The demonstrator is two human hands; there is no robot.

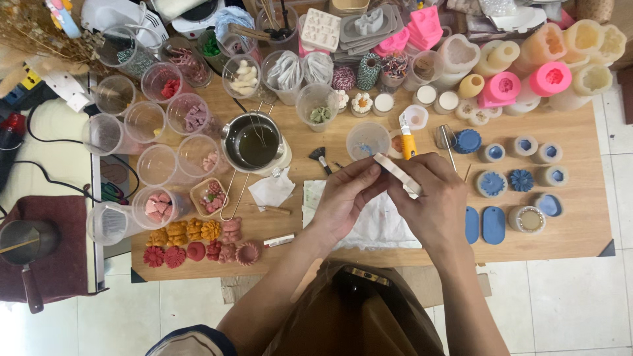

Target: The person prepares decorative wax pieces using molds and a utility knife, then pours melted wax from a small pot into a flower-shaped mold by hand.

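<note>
Both hands meet above the tabletop [580, 132]: left hand [346, 191] and right hand [432, 198] pinch a pale flat strip [395, 173] between fingertips, held tilted (material unclear). White cloth [382, 224] lies beneath. Yellow utility knife [408, 142] just beyond; metal pot [254, 142] further left.

Bright even light, soft shadows, sharp.

I see a matt wooden table [580, 132], clear glossy plastic cups [145, 122], a shiny metal pot [254, 142], crumpled white paper [271, 190], matt blue silicone moulds [493, 225].
</note>
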